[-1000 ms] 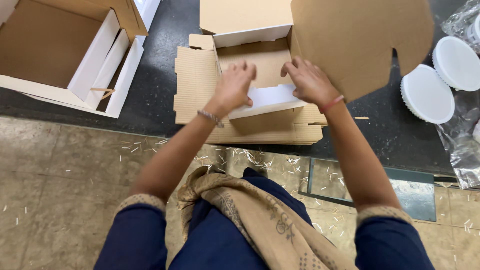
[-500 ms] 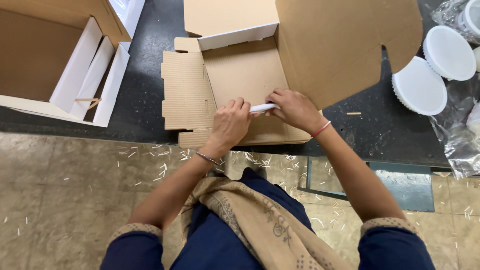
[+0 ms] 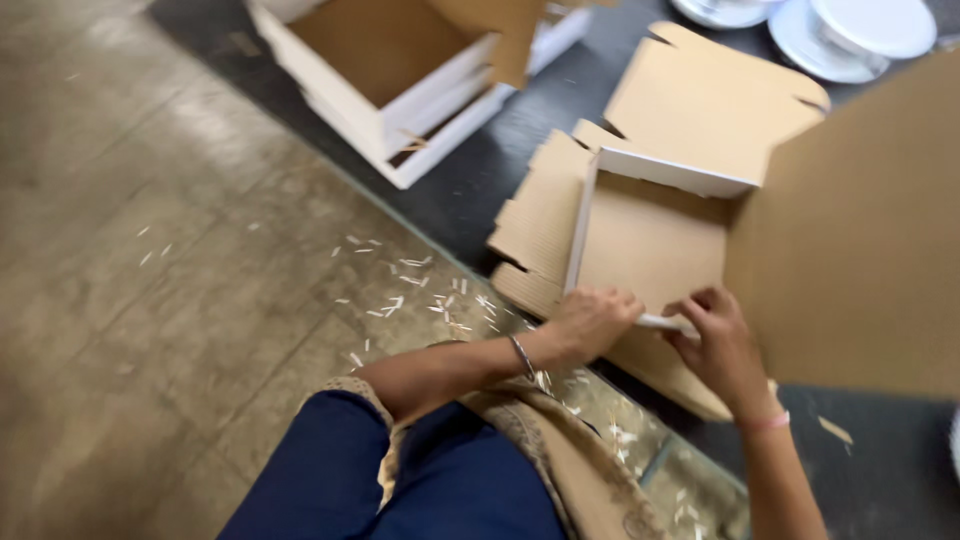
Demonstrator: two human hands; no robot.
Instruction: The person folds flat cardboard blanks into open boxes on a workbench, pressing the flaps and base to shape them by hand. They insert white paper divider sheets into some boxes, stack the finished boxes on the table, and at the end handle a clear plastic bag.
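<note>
A half-folded brown cardboard box (image 3: 650,240) with white edges lies on a dark mat (image 3: 480,180) in front of me. My left hand (image 3: 590,322) and my right hand (image 3: 722,345) both pinch the box's near wall (image 3: 665,322), a narrow white-edged flap folded upward. The left wall (image 3: 580,225) and the far wall (image 3: 675,172) stand upright. A large brown lid flap (image 3: 850,240) rises at the right, close to the camera. A metal bangle sits on my left wrist, a pink band on my right.
Another open cardboard box (image 3: 400,70) with white walls stands at the upper left on the mat. White round lids or plates (image 3: 850,30) lie at the top right. Small paper scraps (image 3: 400,290) litter the tan floor at left. My blue-clad knees are below.
The view has swung left and tilted. My hands have stayed on the near flap, which now stands folded up along the box's front edge.
</note>
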